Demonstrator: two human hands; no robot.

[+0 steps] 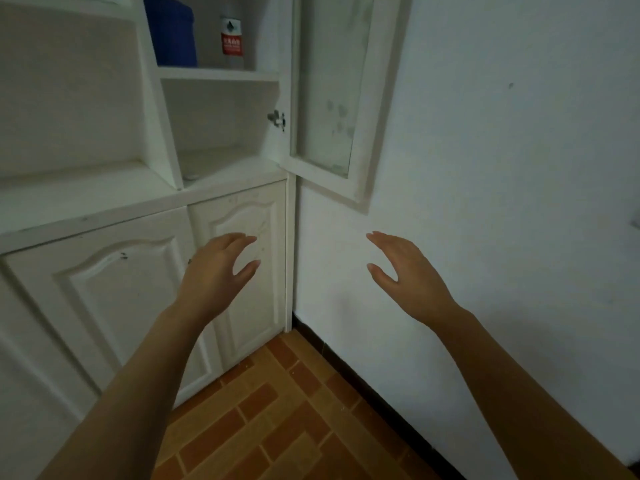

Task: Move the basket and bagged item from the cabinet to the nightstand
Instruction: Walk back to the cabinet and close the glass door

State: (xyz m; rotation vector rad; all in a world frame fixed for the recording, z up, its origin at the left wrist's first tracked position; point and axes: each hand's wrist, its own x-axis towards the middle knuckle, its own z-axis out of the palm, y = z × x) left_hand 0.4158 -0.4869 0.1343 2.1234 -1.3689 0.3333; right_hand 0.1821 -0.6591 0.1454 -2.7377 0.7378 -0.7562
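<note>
A white cabinet (221,75) fills the left half of the view, its glass door (329,98) swung open against the wall. On the upper shelf stand a blue container (171,32) and a clear bottle with a red label (231,41). The shelf below them holds nothing I can see. No basket or bagged item shows. My left hand (216,271) hovers in front of the lower cabinet doors with fingers spread and empty. My right hand (407,271) floats before the white wall, also spread and empty.
Two closed lower doors (114,299) sit under a white ledge. A white wall (502,168) runs along the right, with a dark skirting at its foot. The floor (287,410) is orange-brown tile.
</note>
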